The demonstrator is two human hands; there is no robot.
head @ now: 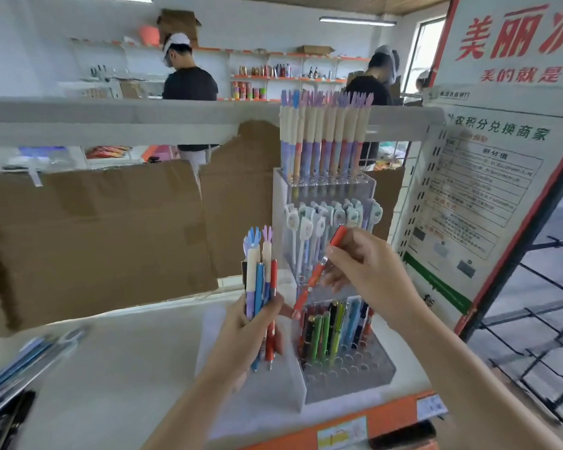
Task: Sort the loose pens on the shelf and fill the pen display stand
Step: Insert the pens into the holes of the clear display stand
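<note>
A clear acrylic pen display stand (376,381) with three tiers sits on the white shelf (121,358). Its top tier holds tall pens with hand-shaped caps (325,138), the middle tier white animal-topped pens (332,222), and the bottom tier green, black, blue and red pens (335,329). My left hand (251,332) grips a bunch of mixed pens (260,280) upright, left of the stand. My right hand (368,264) pinches a red pen (319,271), tilted, its tip just above the left end of the bottom tier.
Loose blue and dark pens (23,368) lie at the shelf's left edge. Brown cardboard (95,228) lines the back. A sign board (488,190) and a black wire rack (540,336) stand to the right. Two people work at far shelves.
</note>
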